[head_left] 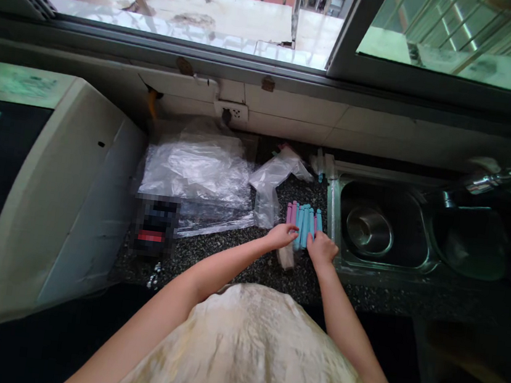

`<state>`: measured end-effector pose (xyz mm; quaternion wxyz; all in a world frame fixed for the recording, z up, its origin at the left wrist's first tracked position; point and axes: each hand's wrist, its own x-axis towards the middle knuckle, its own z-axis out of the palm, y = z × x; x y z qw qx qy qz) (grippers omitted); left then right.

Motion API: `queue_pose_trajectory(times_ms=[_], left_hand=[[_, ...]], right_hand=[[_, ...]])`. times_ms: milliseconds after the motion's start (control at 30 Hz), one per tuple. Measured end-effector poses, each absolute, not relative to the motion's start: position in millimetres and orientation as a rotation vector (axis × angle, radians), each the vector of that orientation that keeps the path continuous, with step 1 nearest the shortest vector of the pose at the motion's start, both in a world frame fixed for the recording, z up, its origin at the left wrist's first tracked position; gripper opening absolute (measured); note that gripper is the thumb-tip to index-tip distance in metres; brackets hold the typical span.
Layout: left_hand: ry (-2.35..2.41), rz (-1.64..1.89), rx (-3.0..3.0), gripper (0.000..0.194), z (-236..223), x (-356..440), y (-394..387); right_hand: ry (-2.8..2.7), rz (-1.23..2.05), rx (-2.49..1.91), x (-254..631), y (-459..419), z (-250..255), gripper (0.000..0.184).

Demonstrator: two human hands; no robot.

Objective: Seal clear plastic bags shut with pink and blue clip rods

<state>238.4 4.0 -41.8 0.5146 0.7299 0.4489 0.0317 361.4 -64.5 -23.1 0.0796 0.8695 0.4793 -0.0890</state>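
The step in hand looks like gathering or squaring up a row of pink and blue sticks (305, 219), with 2 hands working at its lower end. The left hand (282, 236) reaches its lower left side, and the right hand (322, 248) its lower right corner. Each grip is partly closed, fingers curled inward and thumb towards the sticks; both seem to touch the row, but whether either pinches a stick firmly I cannot tell.

The next move probably calls for light, even pressure from both sides, so the sticks stay level and none slips out or crosses its neighbour.

The row sits over the dark speckled tabletop (192, 249), just left of the sink (333, 210). The sticks are slim and straight, side by side, their upper ends fanning a little and not quite level. Pink shows mostly at the left, blue through the middle and right, with 1 pink stick among the blue near the right hand. The fingers hide some lower ends, so an exact count is not possible. A crumpled clear bag (269, 184) lies near the row's left side.
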Motion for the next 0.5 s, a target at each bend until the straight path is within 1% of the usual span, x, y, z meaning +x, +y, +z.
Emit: queue_pose_trajectory(times_ms=[200, 333, 400, 500], left_hand=[[1.052, 0.172, 1.659, 0.030, -42.0, 231.5, 4.3], [1.050, 0.263, 1.573, 0.027, -33.1, 220.1, 6.0], [1.063, 0.323, 1.553, 0.026, -25.3, 211.9, 8.0], [1.079, 0.417, 1.473, 0.026, -14.5, 197.4, 11.6]], right_hand=[[1.443, -0.255, 2.636, 361.6, -66.8, -23.4, 0.033], [1.592, -0.311, 2.793, 360.1, -71.8, -17.3, 0.028], [1.753, -0.518, 2.924, 356.4, -74.9, -13.6, 0.027], [1.852, -1.110, 3.118, 345.4, -78.1, -9.1, 0.034]])
